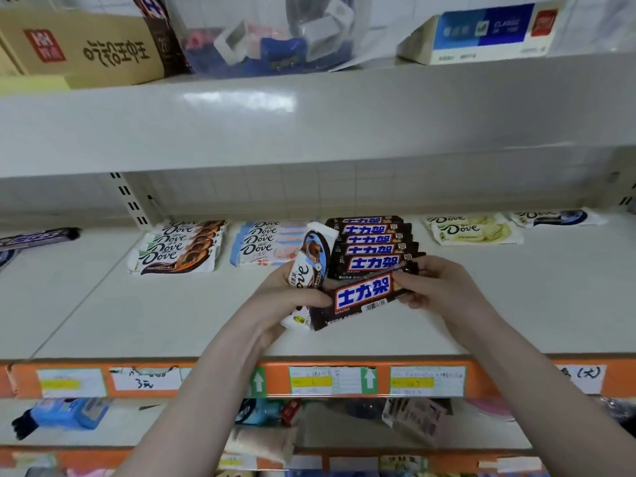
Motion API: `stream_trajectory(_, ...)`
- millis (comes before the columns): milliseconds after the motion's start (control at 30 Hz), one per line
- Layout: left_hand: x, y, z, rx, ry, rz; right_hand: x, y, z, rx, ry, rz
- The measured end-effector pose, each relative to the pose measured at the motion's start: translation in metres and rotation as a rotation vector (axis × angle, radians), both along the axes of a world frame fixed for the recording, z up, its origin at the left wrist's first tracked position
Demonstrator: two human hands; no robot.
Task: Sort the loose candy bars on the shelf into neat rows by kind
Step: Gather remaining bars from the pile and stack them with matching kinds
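Observation:
Above the middle of the white shelf point(103, 304), my left hand point(292, 297) grips a white and blue Dove bar point(309, 259) held upright, along with the left end of a dark Snickers bar point(361, 294). My right hand point(437, 280) pinches the right end of that same Snickers bar. Just behind lies a row of several Snickers bars point(371, 242). Further left sit a row of brown Dove bars point(179, 246) and a row of pale blue and pink Dove bars point(265, 242). Green Dove bars point(475, 228) and one blue Dove bar point(557, 216) lie at the right rear.
A dark bar point(38, 237) lies at the shelf's far left. The orange shelf edge point(275, 380) carries price labels. Overhead, the upper shelf point(309, 108) holds boxes and a clear bag. A lower shelf holds assorted packets.

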State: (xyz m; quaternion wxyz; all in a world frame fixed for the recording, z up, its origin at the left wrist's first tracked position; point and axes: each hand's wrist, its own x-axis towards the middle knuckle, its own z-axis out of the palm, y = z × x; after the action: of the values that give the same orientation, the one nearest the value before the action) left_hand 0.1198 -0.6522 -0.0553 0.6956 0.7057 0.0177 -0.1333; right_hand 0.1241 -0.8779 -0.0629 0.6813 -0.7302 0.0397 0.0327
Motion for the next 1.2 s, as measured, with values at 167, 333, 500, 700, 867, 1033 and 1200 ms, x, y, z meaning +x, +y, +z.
stream_trajectory(167,0.016,-0.017,-0.008,-0.162,0.01,0.269,0.004,-0.012,-0.007,-0.233,-0.062,-0.145)
stream_trajectory(333,0.028,-0.034,-0.014,-0.112,-0.049,0.363,0.015,-0.015,-0.009,-0.634,-0.143,-0.221)
stream_trajectory(500,0.035,-0.037,-0.018,-0.06,-0.054,0.376,0.019,-0.013,-0.012,-0.793,-0.175,-0.217)
stream_trajectory(700,0.039,-0.038,-0.018,-0.038,-0.064,0.372,0.02,-0.013,-0.016,-0.88,-0.243,-0.25)
stream_trajectory(867,0.04,-0.038,-0.017,-0.038,-0.068,0.352,0.022,-0.013,-0.017,-0.913,-0.261,-0.259)
stream_trajectory(1033,0.039,-0.035,-0.018,-0.022,-0.091,0.337,0.022,-0.014,-0.017,-0.921,-0.293,-0.273)
stream_trajectory(1200,0.041,-0.038,-0.019,-0.004,-0.128,0.347,0.022,-0.015,-0.018,-0.918,-0.275,-0.272)
